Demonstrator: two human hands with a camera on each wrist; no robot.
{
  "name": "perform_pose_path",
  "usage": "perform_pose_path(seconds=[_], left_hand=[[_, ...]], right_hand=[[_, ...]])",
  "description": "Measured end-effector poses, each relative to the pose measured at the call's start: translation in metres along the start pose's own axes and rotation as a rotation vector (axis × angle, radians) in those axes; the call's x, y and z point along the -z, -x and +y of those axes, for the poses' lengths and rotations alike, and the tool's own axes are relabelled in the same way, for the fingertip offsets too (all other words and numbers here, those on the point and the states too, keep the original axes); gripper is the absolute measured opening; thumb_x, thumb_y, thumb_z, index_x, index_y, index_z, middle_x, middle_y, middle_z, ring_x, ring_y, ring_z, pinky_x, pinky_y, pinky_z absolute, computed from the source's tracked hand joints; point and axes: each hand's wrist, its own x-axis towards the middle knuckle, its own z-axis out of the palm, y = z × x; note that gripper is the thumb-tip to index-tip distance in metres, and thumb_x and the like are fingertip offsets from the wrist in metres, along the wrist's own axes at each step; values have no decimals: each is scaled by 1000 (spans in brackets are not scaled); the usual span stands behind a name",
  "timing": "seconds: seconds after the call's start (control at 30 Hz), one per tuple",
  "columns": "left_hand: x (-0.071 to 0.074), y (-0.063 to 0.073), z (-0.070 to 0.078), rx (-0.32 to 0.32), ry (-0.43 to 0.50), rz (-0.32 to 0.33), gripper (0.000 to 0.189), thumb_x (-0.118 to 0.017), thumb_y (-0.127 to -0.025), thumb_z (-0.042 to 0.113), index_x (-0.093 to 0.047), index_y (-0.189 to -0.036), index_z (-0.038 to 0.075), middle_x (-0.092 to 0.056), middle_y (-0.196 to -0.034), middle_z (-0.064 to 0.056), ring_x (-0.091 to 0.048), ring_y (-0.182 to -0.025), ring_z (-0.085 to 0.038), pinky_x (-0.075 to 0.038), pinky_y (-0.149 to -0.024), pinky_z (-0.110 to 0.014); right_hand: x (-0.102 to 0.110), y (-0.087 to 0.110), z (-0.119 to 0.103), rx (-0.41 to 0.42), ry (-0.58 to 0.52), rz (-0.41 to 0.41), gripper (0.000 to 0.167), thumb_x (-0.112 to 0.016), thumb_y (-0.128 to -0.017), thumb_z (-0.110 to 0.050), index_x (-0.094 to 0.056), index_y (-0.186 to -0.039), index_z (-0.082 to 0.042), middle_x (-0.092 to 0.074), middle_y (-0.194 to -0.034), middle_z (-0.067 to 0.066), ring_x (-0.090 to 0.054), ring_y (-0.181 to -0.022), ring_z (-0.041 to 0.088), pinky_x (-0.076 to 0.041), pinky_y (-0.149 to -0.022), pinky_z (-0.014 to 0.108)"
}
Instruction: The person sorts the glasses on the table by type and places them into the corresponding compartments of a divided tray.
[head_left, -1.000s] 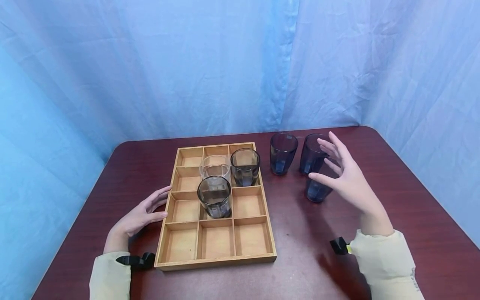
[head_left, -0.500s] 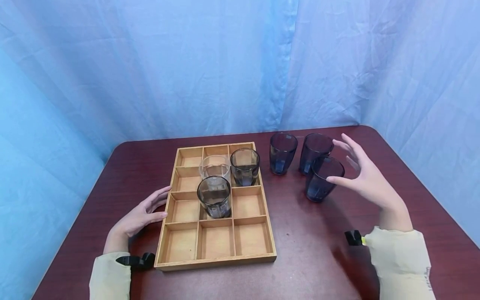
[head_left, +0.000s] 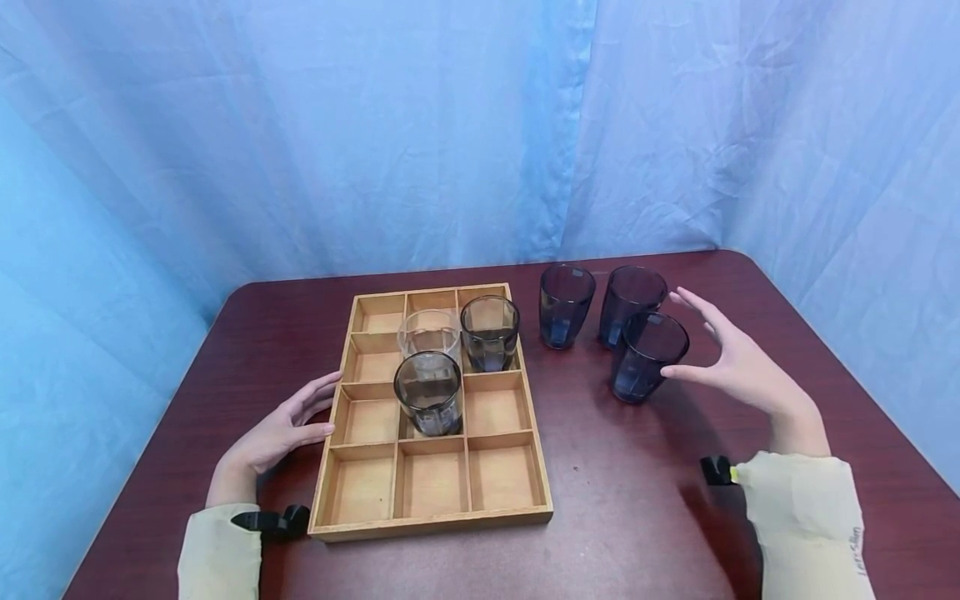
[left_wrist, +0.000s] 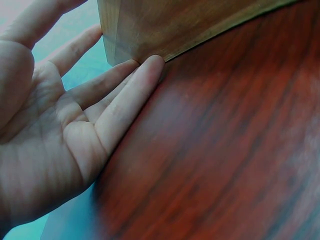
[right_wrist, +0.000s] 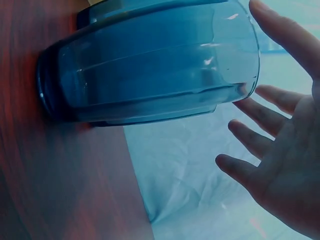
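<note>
My left hand point(head_left: 273, 433) rests its fingertips on the left side of a wooden compartment tray point(head_left: 431, 523); in the left wrist view its fingers point(left_wrist: 127, 102) meet the tray wall point(left_wrist: 165, 30) low at the table. Beside the nearest dark blue glass point(head_left: 647, 358), my right hand point(head_left: 742, 367) spreads thumb and fingers near the rim. That glass point(right_wrist: 145, 65) stands upright on the table, large in the right wrist view, and nothing is gripped. Two more blue glasses stand behind it, one dark blue glass point(head_left: 566, 308) to the left and another blue glass point(head_left: 626, 300) at the back.
In the tray sit a clear glass point(head_left: 427, 329), a grey glass point(head_left: 429, 396) in front of it and another grey glass point(head_left: 490, 333) on the right. The dark red table point(head_left: 615, 517) ends at a blue curtain point(head_left: 450, 150).
My right hand has moved to the right and lowered beside the nearest blue glass, which it covered in part earlier. The left hand, the tray and the glasses stay put.
</note>
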Motion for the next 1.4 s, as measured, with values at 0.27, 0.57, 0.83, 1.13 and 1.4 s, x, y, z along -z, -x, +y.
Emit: perform_pose_path(seconds=[0.27, 0.57, 0.83, 1.13, 1.4], left_hand=[[0, 0, 2, 1, -6, 2, 78, -64, -93, 12, -17, -156, 13, -19, -158, -24, -41, -121, 13, -46, -91, -14], [-1, 1, 4, 9, -5, 7, 79, -64, -93, 12, -17, -156, 14, -20, -157, -24, -40, -120, 14, -46, -91, -14], [-1, 0, 3, 22, -27, 20, 78, -64, -93, 14, -18, -156, 16, -22, -157, -23, -36, -135, -13, -46, -91, -14], [-1, 0, 2, 26, -28, 18, 79, -64, -93, 13, -17, -156, 16, -22, -157, -23, -23, -141, -42, -46, -90, -14], [-1, -1, 3, 27, -25, 14, 79, -64, -93, 13, -16, -156, 16, -22, -157, -24, -22, -141, -43, -47, -90, -14]], right_hand=[[-3, -2, 7, -43, -6, -46, 96, -80, -80, -23, -20, -155, -30, -36, -154, 7, -27, -144, 25, -24, -117, 28], [-9, -5, 11, -71, -12, -38, 86, -79, -81, -26, -30, -152, -27, -40, -152, 4, -43, -130, 4, -33, -89, -1], [-10, -6, 14, -98, -11, -50, 81, -79, -81, -28, -36, -149, -27, -44, -147, 5, -49, -125, 5, -41, -85, 5], [-15, -7, 24, -77, -144, -54, 78, -77, -83, -18, -36, -149, -22, -47, -141, 9, -50, -112, -13, -46, -85, 7], [-18, -8, 30, -25, -157, -32, 74, -76, -84, -14, -38, -148, -14, -50, -134, -2, -52, -109, -10, -46, -83, 6]])
